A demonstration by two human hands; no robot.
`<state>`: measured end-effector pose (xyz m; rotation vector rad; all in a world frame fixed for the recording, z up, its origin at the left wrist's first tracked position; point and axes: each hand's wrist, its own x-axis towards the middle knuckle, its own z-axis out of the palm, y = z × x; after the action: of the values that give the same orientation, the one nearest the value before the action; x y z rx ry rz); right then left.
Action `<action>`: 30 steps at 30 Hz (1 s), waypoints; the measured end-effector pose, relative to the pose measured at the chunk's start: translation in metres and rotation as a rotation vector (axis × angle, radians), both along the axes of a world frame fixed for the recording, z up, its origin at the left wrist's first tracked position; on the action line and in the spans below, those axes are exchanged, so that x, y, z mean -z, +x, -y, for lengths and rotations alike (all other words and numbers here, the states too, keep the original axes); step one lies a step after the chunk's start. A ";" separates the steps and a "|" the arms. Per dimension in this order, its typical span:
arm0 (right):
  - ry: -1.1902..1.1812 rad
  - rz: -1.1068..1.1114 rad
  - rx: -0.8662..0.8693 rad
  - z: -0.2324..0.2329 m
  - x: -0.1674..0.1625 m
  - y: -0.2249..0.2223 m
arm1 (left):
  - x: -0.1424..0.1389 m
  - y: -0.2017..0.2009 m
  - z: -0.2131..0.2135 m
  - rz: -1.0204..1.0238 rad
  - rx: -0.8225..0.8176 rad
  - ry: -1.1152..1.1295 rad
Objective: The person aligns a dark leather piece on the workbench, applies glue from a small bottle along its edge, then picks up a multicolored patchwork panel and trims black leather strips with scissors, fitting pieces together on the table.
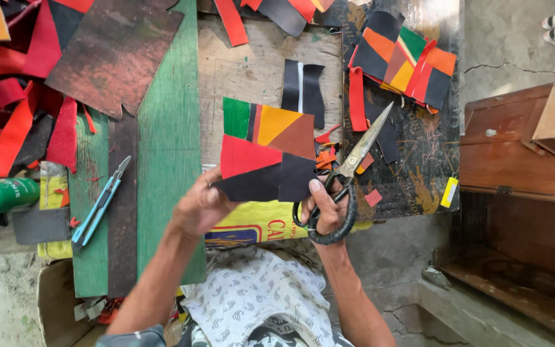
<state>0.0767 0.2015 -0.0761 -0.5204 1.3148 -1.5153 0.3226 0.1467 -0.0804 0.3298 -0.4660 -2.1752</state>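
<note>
Head view: left hand point(202, 207) pinching the lower left edge of a patchwork leather panel point(266, 154), held up over the workbench point(252, 67). Right hand point(326, 207) curled through the loops of large scissors point(345, 182), thumb pressing the panel's right edge; blades nearly closed, pointing up and right, just off the panel. Panel already pieced from red, black, green, yellow and brown patches; edges uneven, so trimming seemingly unfinished. Small offcuts point(326, 157) beside the blades. Nearby: another pieced stack point(406, 61) top right, red and black scraps point(14, 115) heaped left, blue utility knife point(101, 205) on green board point(168, 128), wooden box point(515, 148) right.
</note>
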 end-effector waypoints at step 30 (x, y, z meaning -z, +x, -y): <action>0.239 -0.626 -0.640 -0.042 -0.030 0.021 | 0.013 -0.099 -0.005 0.513 -0.524 0.075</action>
<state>0.0976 0.2430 -0.0465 -1.1876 1.5602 -0.6682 0.2238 0.1522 -0.0930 0.9512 -0.5076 -1.5866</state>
